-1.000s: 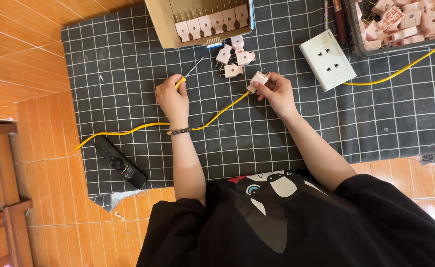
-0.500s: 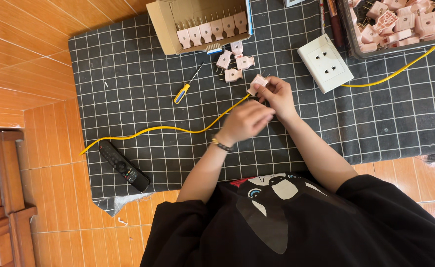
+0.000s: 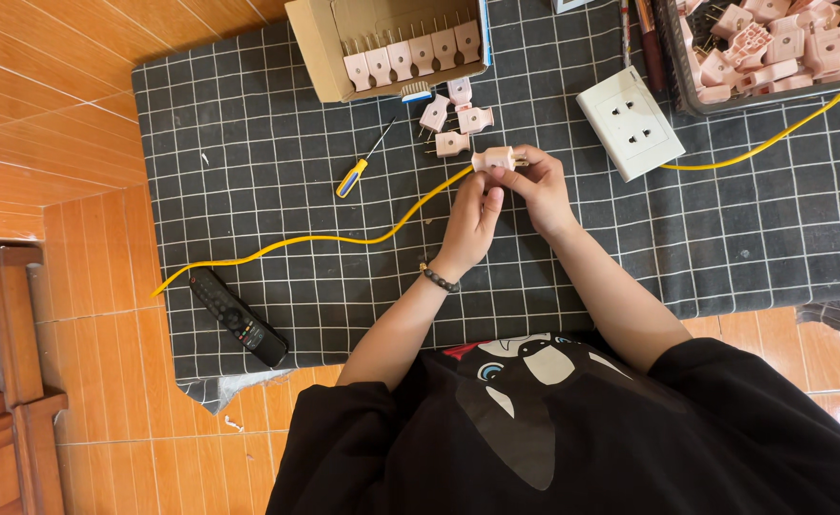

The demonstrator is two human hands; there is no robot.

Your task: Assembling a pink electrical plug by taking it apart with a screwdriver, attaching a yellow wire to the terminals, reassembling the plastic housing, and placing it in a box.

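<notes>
While both hands meet over the middle of the mat, a small pale pink plug (image 3: 492,158) sits pinched between them, its metal prongs poking out to the side. It is a stubby plastic piece, and the yellow cable (image 3: 382,232) runs up to it from the left in a loose wave.

The mat (image 3: 248,143) is dark cloth with a white grid, spread on an orange tiled floor (image 3: 48,114); a wooden cabinet (image 3: 0,381) stands at one edge. On the mat lie a screwdriver (image 3: 362,164), a black remote (image 3: 238,318), a white socket (image 3: 630,122), three loose plugs (image 3: 454,116), a cardboard box (image 3: 391,43) lined with more plugs, and a basket (image 3: 773,48) heaped with them.

The left hand (image 3: 472,215) has its fingers curled up onto the plug's near end, and the right hand (image 3: 539,186) grips it from the other side, fingers closed around it, just above the mat.
</notes>
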